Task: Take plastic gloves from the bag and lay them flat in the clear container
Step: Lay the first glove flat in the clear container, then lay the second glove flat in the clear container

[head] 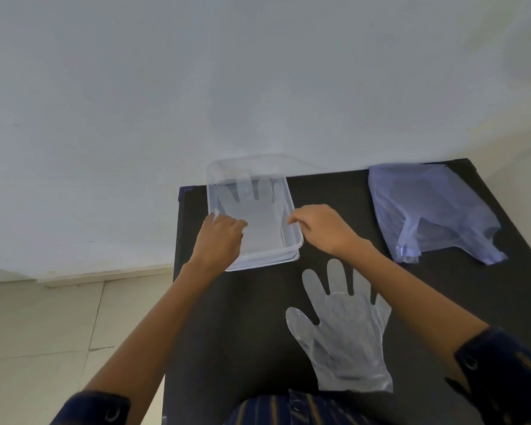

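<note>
Left hand [219, 233]: fingers curled, pressed on a glove [258, 210] laid flat in the container [292, 259]; right hand [319, 225]: fingertips pinched at the container's right rim, grip on the glove not discernible; second glove [344, 329] spread on the table [242, 317]; bag [432, 210] placed far right.

Under my grips I see a black table [334, 191] pushed against a pale wall [196, 87] that rises just beyond them, and to the left of the left grip, lower down, a light tiled floor [43, 332].
</note>
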